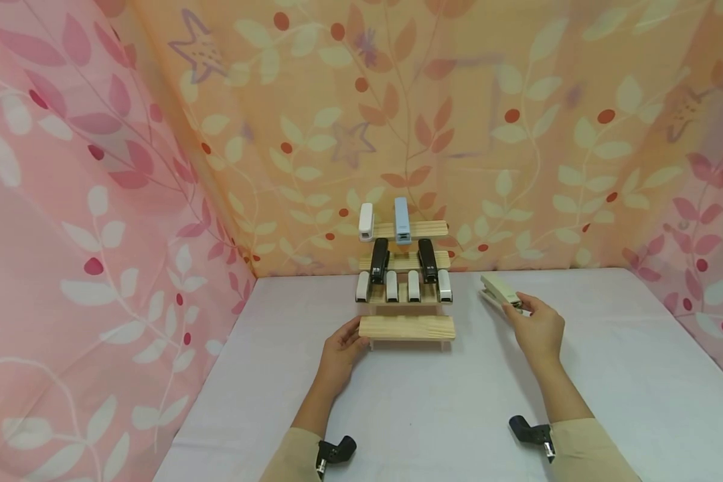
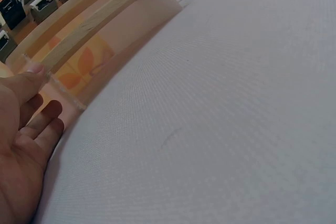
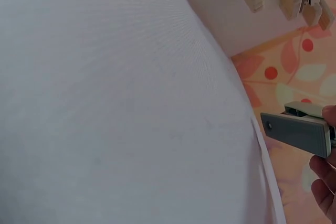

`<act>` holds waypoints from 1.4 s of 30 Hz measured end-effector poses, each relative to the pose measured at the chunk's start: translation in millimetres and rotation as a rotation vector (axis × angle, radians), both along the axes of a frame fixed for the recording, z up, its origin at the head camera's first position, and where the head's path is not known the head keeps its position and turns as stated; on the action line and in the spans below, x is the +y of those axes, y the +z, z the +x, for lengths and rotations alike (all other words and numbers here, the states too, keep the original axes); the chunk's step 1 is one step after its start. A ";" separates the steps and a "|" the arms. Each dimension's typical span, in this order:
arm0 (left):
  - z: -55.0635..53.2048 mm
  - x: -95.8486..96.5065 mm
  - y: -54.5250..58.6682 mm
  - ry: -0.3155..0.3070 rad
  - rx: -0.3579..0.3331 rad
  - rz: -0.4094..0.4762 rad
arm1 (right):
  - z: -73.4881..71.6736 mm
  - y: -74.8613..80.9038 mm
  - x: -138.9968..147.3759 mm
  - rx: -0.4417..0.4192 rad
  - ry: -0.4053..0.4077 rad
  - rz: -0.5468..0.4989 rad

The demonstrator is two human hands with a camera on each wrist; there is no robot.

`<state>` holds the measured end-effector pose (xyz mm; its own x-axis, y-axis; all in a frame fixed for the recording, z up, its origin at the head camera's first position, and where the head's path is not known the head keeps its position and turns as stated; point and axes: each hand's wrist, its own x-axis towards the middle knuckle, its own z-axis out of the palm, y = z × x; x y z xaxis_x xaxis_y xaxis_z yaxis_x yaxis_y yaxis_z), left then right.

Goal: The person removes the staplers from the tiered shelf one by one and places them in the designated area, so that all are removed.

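Observation:
A stepped wooden display rack (image 1: 407,328) stands on the table, its bottom step bare. At that step's left end, my left hand (image 1: 341,355) grips the edge; the left wrist view has the thumb (image 2: 34,68) against the corner. Off to the right of the rack, my right hand (image 1: 539,329) pinches a pale green stapler (image 1: 501,290) by its near end, the far end tilted up. From the right wrist, the stapler's grey base (image 3: 296,132) shows. Four small white staplers, including one at the left (image 1: 363,286), line the second step.
Higher on the rack sit two black staplers (image 1: 379,260), then a white stapler (image 1: 366,221) and a light blue stapler (image 1: 402,219) on top. A white cloth covers the table (image 1: 434,408). Behind hangs a floral curtain (image 1: 494,134), with a pink one (image 1: 96,221) at the left.

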<state>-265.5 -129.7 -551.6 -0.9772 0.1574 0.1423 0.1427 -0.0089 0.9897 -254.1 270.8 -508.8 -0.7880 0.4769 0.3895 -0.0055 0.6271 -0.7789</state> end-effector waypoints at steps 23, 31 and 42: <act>-0.8 -2.1 -0.2 0.012 -0.014 -0.013 | -1.4 -2.8 6.6 -0.199 0.132 0.081; -2.3 -1.4 -1.1 0.014 -0.011 -0.006 | -3.4 -9.1 11.7 -0.221 0.186 0.139; -3.1 0.4 -1.8 0.001 -0.022 0.020 | 0.5 -12.7 13.0 -0.289 0.217 0.132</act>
<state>-268.7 -129.4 -553.4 -0.9803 0.1540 0.1235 0.1205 -0.0286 0.9923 -253.5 283.8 -521.5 -0.9514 0.2473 0.1833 0.0589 0.7306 -0.6802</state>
